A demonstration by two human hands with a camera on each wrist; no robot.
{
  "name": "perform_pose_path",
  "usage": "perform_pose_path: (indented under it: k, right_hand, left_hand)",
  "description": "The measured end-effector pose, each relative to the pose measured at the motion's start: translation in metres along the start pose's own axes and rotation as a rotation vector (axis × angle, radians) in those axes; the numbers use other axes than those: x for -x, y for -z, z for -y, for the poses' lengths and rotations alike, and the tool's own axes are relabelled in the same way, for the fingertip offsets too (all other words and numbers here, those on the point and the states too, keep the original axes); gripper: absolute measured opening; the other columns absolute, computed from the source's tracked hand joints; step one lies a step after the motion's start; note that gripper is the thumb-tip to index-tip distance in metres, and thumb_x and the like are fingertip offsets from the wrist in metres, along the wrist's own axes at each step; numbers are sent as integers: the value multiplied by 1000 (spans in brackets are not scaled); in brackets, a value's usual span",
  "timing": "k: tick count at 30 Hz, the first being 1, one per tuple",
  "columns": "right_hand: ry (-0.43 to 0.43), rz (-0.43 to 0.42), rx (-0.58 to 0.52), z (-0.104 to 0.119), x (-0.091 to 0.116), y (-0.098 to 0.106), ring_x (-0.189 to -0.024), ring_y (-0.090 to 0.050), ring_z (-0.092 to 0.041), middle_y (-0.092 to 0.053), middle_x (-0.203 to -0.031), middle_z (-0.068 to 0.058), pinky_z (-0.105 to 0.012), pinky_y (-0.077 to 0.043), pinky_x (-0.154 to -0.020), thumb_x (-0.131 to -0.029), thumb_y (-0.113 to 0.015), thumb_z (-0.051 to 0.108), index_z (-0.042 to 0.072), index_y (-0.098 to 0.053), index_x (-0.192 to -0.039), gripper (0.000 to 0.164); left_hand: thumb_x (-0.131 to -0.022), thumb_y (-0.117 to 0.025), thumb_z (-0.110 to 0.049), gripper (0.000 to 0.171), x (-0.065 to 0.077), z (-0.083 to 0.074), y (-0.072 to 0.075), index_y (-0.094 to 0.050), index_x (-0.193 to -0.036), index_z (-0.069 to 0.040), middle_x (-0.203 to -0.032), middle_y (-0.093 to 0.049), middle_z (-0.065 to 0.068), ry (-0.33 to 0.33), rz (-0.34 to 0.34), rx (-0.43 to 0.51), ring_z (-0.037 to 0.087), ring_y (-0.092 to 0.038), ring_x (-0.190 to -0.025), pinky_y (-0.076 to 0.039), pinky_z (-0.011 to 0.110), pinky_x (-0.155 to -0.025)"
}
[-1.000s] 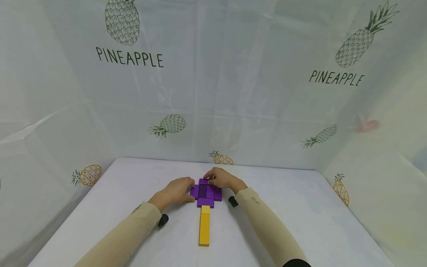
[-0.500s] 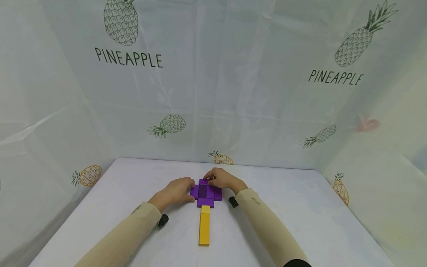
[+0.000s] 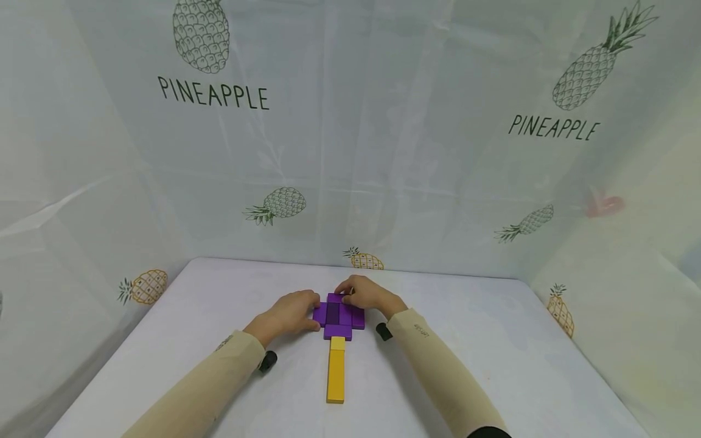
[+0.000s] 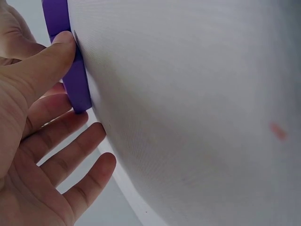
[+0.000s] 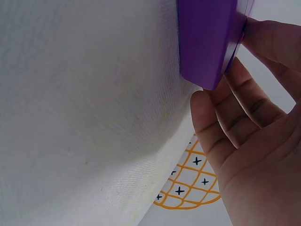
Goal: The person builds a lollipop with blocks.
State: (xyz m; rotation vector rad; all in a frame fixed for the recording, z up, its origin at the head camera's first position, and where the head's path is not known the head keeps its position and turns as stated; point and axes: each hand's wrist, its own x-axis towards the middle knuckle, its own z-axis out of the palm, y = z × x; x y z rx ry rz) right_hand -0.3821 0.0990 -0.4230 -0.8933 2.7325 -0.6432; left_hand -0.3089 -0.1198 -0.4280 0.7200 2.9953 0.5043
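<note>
Several purple blocks lie flat together on the white table, one of them a darker block in the middle. My left hand spans the left purple block, thumb at its near end and fingertips at its far end. In the left wrist view, the thumb presses against the purple side. At the far side of the cluster, my right hand pinches the top purple block between thumb and fingers. Another purple block forms the near side, and one more lies on the right.
Below the cluster, a small yellow block and a long yellow block lie in line toward me. The white table meets a pineapple-printed curtain at its back edge.
</note>
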Motion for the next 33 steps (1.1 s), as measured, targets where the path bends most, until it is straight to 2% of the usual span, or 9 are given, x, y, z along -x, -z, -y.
perform_pose_path:
  k: [10, 15, 26, 28, 33]
  right_hand:
    - [-13, -8, -4, 0, 7, 4, -100, -59, -17, -64, -112, -3, -32, -51, -85, -91, -63, 17, 12, -62, -126, 35]
    - [-22, -24, 4, -3, 13, 9, -101, -58, -18, -64, -113, -3, -34, -51, -86, -91, -63, 22, 12, -62, -125, 35]
    - [10, -59, 50, -8, 39, 17, -92, -60, -18, -65, -111, -7, -34, -52, -80, -90, -64, 22, 5, -64, -122, 36]
    - [13, -66, 58, -10, 47, 19, -90, -60, -17, -65, -111, -9, -34, -52, -79, -90, -64, 22, 5, -64, -122, 36]
    - [0, -80, 83, -17, 69, 22, -88, -58, -15, -64, -110, -6, -34, -51, -78, -91, -64, 23, 6, -64, -122, 35]
  left_hand:
    - [-76, -81, -32, 45, -1, 0, 0, -61, -109, -10, -107, -62, 3, 1, 8, 8, 19, -57, -96, -47, 40, -92]
    - [-75, -81, -34, 46, -1, 1, 1, -61, -110, -11, -109, -62, 2, 17, 9, -1, 18, -57, -97, -47, 39, -93]
    - [-75, -81, -34, 52, 1, 1, 1, -60, -116, -9, -108, -62, 3, 11, 30, -9, 18, -56, -97, -47, 39, -94]
    - [-75, -81, -34, 56, 1, 2, 0, -58, -119, -8, -111, -62, 4, 3, 28, -4, 20, -56, -100, -46, 40, -95]
    - [-75, -79, -40, 72, 8, 7, -5, -50, -133, -7, -129, -57, 10, 18, 31, -33, 28, -51, -121, -40, 45, -103]
